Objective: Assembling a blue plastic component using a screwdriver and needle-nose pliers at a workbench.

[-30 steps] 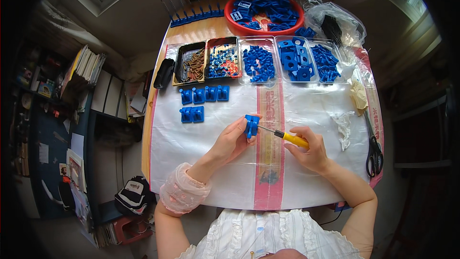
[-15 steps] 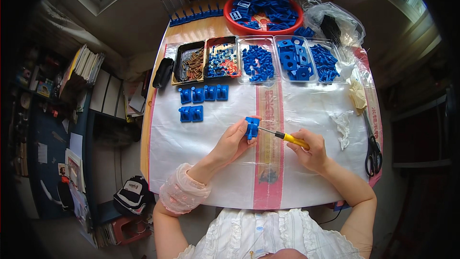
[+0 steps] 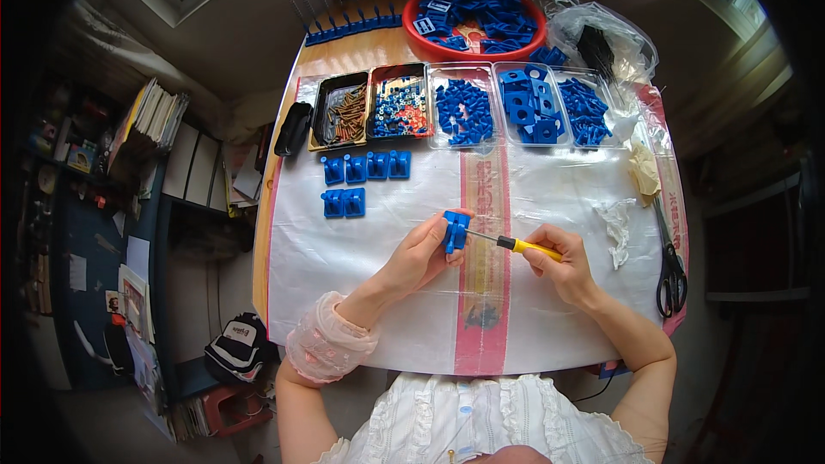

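Note:
Between the fingers of my left hand (image 3: 419, 253) is a small blue plastic bracket (image 3: 455, 232), held above the sheet. My right hand (image 3: 559, 266) is wrapped round the yellow and black handle of a screwdriver (image 3: 537, 250). Its metal shaft points left, and the tip meets the right side of the bracket; a screw there is too small to make out. To the left of my hands, several finished-looking blue brackets (image 3: 355, 168) stand in two rows on the sheet.
Behind the brackets runs a row of trays: brown screws (image 3: 348, 112), small nuts (image 3: 395, 116), and blue parts (image 3: 464, 112). A red basin (image 3: 411, 41) of blue pieces stands at the back. Black scissors (image 3: 670, 283) and crumpled tissue (image 3: 615, 228) lie right, on a white sheet (image 3: 344, 258).
The bracket has shifted slightly right and turned a little in my left fingers. My right hand has moved slightly right with the screwdriver, and its grip on the handle has turned.

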A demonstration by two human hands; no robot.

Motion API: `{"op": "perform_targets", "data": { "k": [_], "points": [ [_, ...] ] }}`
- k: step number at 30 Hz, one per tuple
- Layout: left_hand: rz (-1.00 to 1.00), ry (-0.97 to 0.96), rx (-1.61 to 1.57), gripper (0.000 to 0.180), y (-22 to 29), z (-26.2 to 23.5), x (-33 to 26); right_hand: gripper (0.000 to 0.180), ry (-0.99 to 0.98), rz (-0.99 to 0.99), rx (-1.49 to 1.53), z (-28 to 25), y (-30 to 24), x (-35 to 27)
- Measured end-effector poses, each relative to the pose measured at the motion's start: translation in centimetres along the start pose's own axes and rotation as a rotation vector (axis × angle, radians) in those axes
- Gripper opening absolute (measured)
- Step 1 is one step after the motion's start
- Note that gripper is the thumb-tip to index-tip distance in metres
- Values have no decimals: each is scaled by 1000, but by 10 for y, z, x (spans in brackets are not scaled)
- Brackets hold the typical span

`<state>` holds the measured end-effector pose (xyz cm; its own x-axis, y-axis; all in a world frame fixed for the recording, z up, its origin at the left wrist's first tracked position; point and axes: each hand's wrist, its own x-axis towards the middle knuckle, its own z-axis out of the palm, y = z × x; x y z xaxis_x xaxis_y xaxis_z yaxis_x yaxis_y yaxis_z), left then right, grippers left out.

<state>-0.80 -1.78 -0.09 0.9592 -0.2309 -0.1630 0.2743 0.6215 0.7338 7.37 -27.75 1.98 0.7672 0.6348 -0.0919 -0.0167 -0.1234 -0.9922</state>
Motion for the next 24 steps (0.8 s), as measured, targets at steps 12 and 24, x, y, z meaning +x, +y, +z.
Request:
{"op": "perform_targets", "data": {
  "k": [12, 24],
  "points": [
    [-4, 0, -18, 49, 1, 5, -1, 14, -2, 16, 2, 5, 4, -3],
    [2, -22, 2, 49, 2, 6, -2, 18, -61, 232, 211, -1, -6, 1]
  ]
}}
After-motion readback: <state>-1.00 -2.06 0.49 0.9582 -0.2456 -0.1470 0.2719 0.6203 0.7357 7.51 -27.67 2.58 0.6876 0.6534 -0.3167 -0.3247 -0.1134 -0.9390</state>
